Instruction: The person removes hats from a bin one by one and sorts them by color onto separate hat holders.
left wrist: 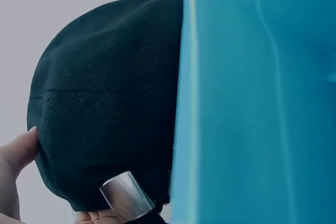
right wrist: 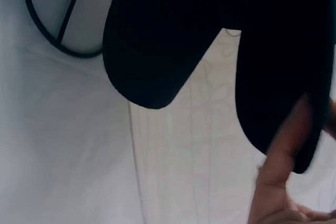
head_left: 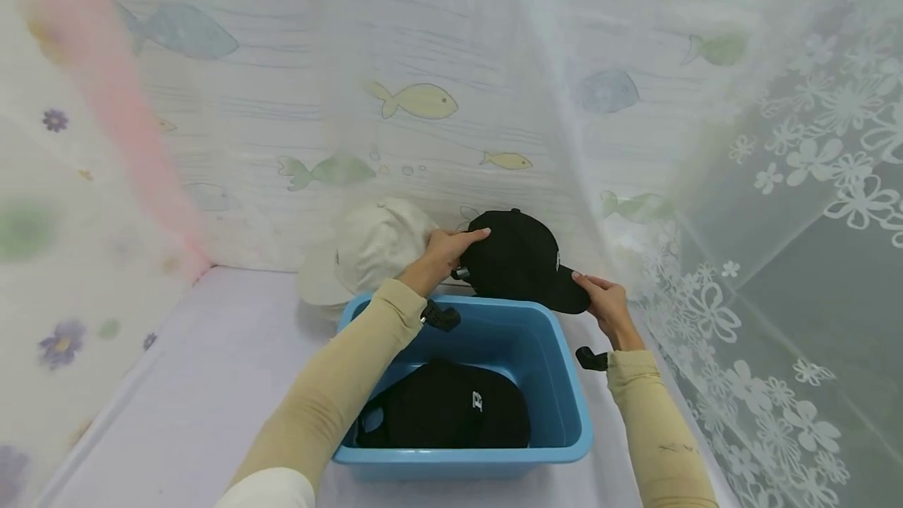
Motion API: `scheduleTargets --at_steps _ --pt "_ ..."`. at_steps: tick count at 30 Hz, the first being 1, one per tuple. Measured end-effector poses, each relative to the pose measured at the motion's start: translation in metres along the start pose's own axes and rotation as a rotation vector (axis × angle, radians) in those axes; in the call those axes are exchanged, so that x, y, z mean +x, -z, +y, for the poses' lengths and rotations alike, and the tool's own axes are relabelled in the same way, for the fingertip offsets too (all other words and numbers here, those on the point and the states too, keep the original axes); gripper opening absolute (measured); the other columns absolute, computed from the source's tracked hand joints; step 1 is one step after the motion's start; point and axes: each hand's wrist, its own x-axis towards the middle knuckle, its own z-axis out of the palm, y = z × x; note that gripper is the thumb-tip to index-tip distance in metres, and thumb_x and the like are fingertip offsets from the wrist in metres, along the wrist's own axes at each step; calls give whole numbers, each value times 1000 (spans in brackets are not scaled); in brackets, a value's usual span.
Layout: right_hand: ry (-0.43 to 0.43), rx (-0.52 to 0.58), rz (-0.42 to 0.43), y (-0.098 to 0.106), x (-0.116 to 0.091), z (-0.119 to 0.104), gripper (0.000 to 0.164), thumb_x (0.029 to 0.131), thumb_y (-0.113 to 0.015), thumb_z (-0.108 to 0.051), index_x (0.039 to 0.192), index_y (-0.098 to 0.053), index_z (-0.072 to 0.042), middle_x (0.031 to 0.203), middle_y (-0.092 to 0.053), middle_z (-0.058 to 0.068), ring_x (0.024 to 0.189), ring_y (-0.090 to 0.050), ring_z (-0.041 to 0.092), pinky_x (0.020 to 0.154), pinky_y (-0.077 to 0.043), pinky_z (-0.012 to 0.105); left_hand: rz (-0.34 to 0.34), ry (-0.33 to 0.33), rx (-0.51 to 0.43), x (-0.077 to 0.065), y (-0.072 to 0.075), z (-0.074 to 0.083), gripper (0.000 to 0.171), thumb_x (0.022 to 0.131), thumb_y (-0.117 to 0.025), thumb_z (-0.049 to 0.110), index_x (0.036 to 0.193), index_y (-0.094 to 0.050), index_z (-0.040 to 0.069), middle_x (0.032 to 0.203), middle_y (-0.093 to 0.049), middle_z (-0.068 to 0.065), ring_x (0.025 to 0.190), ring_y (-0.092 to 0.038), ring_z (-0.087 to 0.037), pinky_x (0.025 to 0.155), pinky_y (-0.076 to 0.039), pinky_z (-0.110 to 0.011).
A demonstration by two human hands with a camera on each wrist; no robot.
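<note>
I hold a black cap point(head_left: 518, 257) just behind the far rim of a blue plastic tub point(head_left: 564, 406). My left hand point(head_left: 444, 253) grips the back of its crown, by the metal strap buckle point(left wrist: 126, 195). My right hand point(head_left: 607, 304) pinches the end of the cap's brim point(right wrist: 273, 87). In the left wrist view the black cap point(left wrist: 105, 108) sits against the blue tub wall point(left wrist: 252, 98). A second black cap point(head_left: 444, 406) with a white logo lies inside the tub. A cream cap point(head_left: 367, 249) rests behind the tub, left of my left hand.
The tub stands on a pale lilac surface point(head_left: 197, 382). Fish-printed sheets point(head_left: 395, 100) hang close behind and to the left. A sheer curtain with white flowers point(head_left: 790, 241) hangs at the right, near my right arm.
</note>
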Motion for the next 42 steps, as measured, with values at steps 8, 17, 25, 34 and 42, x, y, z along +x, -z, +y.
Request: scheduleTargets --at_steps 8,17,25,34,42 --pt "-62 -129 -189 3 -2 1 80 100 -65 -36 153 -30 12 122 -62 16 81 -66 1 76 -57 16 38 -12 71 -4 -4 -4 80 89 -80 37 150 -44 1 108 -64 -9 78 -56 -17 87 -51 -34" --pt "12 -201 -185 4 -1 3 76 101 -63 -39 152 -35 10 146 -44 31 85 -65 0 82 -58 18 59 -23 115 -6 -6 -8 82 90 -78 38 150 -39 -2 154 -40 -21 140 -43 -38 116 -40 -49" --pt "33 -207 -189 4 4 8 74 100 -66 -36 149 -38 12 139 -49 28 86 -64 1 81 -58 20 91 -68 125 -8 -12 -15 83 89 -80 38 150 -39 -1 155 -39 -21 140 -44 -39 114 -42 -51" --pt "27 -254 -165 6 9 5 75 99 -67 -36 149 -38 12 149 -41 33 97 -63 7 95 -57 28 130 -88 101 -3 -20 -21 84 87 -81 36 150 -39 0 155 -38 -20 140 -42 -38 115 -42 -50" --pt "-12 -330 -143 7 11 3 75 97 -69 -40 145 -44 11 145 -46 29 104 -62 14 103 -54 37 178 -167 114 -9 -26 -27 81 87 -83 30 146 -40 -5 151 -39 -24 136 -45 -39 113 -44 -48"
